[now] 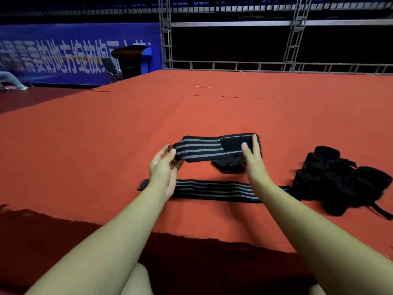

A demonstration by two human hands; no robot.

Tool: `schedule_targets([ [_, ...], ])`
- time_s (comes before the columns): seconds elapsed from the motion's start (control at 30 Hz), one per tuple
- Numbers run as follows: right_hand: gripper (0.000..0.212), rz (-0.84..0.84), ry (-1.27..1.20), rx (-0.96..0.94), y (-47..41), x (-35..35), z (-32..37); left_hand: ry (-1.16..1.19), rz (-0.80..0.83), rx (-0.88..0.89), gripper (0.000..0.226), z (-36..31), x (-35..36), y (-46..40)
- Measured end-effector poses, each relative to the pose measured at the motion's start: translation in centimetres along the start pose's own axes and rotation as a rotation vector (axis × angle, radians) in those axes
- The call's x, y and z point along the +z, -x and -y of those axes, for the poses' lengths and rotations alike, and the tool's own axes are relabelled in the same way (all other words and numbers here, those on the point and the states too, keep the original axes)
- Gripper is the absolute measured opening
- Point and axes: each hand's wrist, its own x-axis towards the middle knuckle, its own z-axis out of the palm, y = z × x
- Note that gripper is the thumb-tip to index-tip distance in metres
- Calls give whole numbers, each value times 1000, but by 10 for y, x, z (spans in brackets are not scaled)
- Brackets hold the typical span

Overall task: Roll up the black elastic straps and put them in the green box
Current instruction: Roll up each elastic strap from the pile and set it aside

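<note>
1. Underfoot, a wide red carpet: flat, short-napped and matte, spread over a raised platform, its near edge ragged where it meets darker floor.
2. Blue banner at far left with large pale lettering, blurred; beside it a dark lectern.
3. Metal truss frame of grey lattice posts and rails along the far edge of the platform.
4. Pile of rolled straps at right on the carpet: black, fuzzy, lumpy cylinders heaped together, with loose tails trailing toward the near right.
5. Flat strap lying full length on the carpet just nearer than the hands: a black woven band with grey lengthwise stripes, its right end reaching the pile.
6. Held strap, raised above the carpet between both hands: the same ribbed black band with grey stripes, a plain black patch near its right end, and a doubled-under length hanging below on the right.
7. Left hand: thumb and fingertips pinch the band's left end.
8. Right hand: fingers curl over the band's right end, thumb on the near side. The hands are well apart, each gripping its own end.
</note>
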Motion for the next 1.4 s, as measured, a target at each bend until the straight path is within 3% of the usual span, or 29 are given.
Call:
schedule_targets([
  [0.07, 71, -8, 80, -34, 2, -10, 1, -15, -70, 54, 27, -10, -11, -7],
  [0.2, 69, -7, 275, -47, 15, -29, -15, -175, -259, 131, 23, -19, -38, -19],
  [0.33, 70, -15, 547, -3, 39, -41, -41, -660, -400, 222, 20, -19, -82, -31],
  [0.6, 73, 6, 1282, 120, 59, -61, -72, -1136, -336, 303, 32, -10, -115, -29],
  [0.9, 88, 47, 1351, 261, 65, -69, -71, -1690, -335, 250, 25, 7, -124, -33],
  [1.03, 90, 14, 1302, 286, 67, -68, -70, -1693, -358, 262, 25, 8, -117, -35],
  [1.23, 83, -45, 1342, 225, 67, -66, -74, -1399, -305, 349, 22, 6, -124, -38],
  [1.4, 72, -74, 1373, 111, 64, -66, -80, -1261, -371, 395, 22, -2, -119, -38],
])
